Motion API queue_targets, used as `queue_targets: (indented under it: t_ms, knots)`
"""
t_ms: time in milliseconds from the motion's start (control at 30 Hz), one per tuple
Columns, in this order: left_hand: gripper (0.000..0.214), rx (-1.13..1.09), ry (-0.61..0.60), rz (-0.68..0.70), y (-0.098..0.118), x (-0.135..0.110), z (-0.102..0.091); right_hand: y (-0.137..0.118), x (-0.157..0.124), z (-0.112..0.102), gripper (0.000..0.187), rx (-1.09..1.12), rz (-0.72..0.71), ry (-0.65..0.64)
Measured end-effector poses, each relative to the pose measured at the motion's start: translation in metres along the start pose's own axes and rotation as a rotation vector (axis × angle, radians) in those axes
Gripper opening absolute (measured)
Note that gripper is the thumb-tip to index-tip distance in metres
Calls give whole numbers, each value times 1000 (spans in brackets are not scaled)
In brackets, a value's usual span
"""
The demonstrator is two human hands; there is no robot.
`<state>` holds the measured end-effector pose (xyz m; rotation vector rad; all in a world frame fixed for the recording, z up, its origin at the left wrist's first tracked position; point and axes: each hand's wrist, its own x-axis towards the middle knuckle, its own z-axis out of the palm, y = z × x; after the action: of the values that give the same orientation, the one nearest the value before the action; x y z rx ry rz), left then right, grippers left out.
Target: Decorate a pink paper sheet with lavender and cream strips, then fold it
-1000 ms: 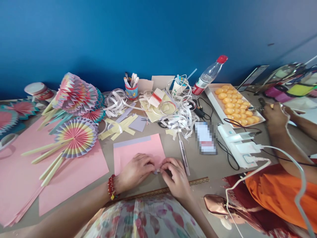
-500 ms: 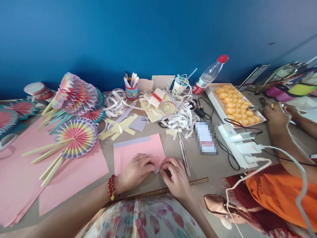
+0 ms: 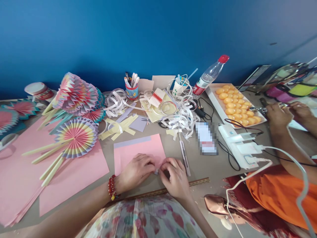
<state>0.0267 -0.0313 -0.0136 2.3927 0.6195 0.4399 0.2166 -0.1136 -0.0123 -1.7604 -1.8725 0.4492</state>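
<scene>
A sheet of pink paper (image 3: 137,153) with a lavender strip (image 3: 131,141) along its far edge lies before me. Over its near right part, my left hand (image 3: 138,168) has its fingers pressed together. My right hand (image 3: 176,177) meets it there with thumb and fingers in a pinch. Between the fingertips shows a tiny pale bit, mostly hidden; I cannot tell what it is. Just right of my right hand lies a slim white cutter knife (image 3: 184,155).
Pleated paper fans (image 3: 75,138) lie on large pink sheets (image 3: 81,185) at left. White paper strips (image 3: 182,119), a pen cup (image 3: 131,92) and a bottle (image 3: 206,77) stand behind. A phone (image 3: 206,138) and a power strip (image 3: 236,145) are at right, beside a co-worker's hands (image 3: 279,115).
My right hand's fingers have shifted very slightly at the pinch; my left hand stays in place. The co-worker's hands have moved a little to the right.
</scene>
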Motion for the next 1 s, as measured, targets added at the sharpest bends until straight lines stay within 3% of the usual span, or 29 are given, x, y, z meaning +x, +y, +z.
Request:
queue_targets:
  t_ms: [300, 533, 1000]
  knots:
    - [17, -10, -6, 2, 1, 0, -1, 0, 1, -1, 11, -73, 30, -4]
    - [18, -16, -3, 2, 1, 0, -1, 2, -2, -2, 1, -72, 8, 0]
    - [17, 85, 14, 22, 1, 1, 2, -4, 6, -11, 9, -107, 27, -71]
